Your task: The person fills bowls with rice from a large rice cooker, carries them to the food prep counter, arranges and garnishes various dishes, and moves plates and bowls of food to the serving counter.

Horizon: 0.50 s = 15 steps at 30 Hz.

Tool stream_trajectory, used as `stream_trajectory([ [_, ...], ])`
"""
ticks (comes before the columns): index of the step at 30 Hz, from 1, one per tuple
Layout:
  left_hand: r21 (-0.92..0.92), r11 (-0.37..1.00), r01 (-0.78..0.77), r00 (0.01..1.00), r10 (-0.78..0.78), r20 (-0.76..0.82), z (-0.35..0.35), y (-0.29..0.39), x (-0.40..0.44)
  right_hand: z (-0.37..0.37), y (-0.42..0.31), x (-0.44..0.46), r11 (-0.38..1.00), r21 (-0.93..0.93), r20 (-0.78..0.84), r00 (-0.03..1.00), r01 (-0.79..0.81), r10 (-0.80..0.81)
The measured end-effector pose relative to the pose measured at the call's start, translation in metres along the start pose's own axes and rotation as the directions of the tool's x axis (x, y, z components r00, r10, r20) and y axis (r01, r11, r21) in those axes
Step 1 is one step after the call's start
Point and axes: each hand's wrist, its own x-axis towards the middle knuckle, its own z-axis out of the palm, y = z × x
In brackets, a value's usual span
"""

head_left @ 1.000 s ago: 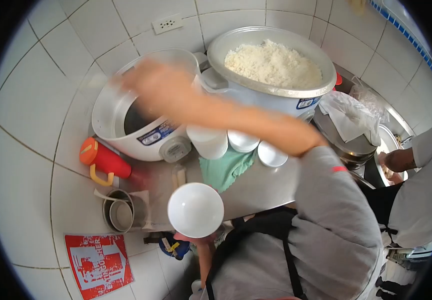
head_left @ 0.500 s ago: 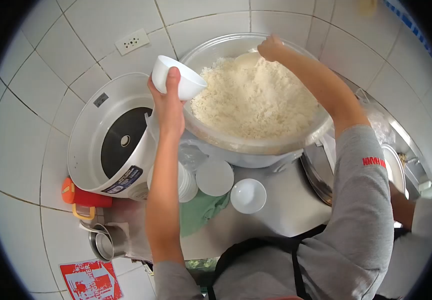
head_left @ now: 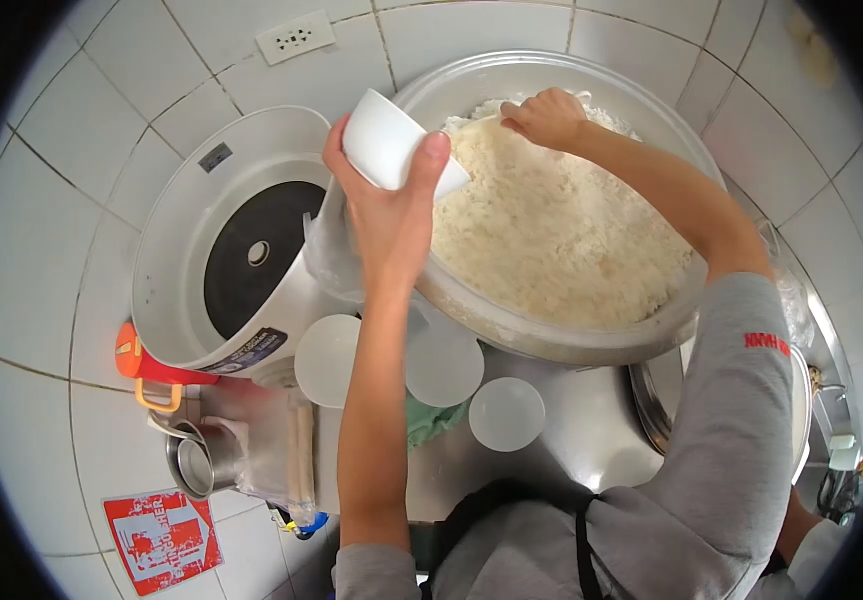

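White tiled walls [head_left: 42, 280] curve around a metal worktop [head_left: 572, 460]. A large pot of rice [head_left: 562, 240] stands toward its far edge, with a big open cooker [head_left: 167, 290], dark plate inside, to the left. The person's right arm reaches in from the near right, elbow bent, forearm crossing the pot; the left arm rises nearly straight from the near edge. The right hand [head_left: 549, 120], palm down, is over the rice by the pot's far side, fingers curled; what its grip holds cannot be told. The left hand [head_left: 392, 205] is raised at the pot's left rim, its grip closed around a white bowl [head_left: 392, 145], thumb on one side, fingers on the other, the bowl tilted toward the rice. Nearer the front edge sit three round white dishes [head_left: 507, 414], a green cloth [head_left: 434, 420] among them. A red tumbler [head_left: 157, 370] is beside the cooker; a metal cup [head_left: 197, 465] is near the left edge.
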Motion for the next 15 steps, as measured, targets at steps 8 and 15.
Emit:
stream_trajectory([
  [8, -0.226, 0.969, -0.104, 0.994, 0.108, 0.002, -0.002, 0.034, -0.024, -0.058, -0.014, -0.096, 0.965, -0.026, 0.193, 0.949, 0.26, -0.25],
  [15, -0.307, 0.933, -0.188, 0.976, 0.212, 0.047, 0.029, 0.026, -0.053, -0.045, 0.118, -0.115, 0.942, -0.336, 0.272, 0.959, 0.021, 0.075],
])
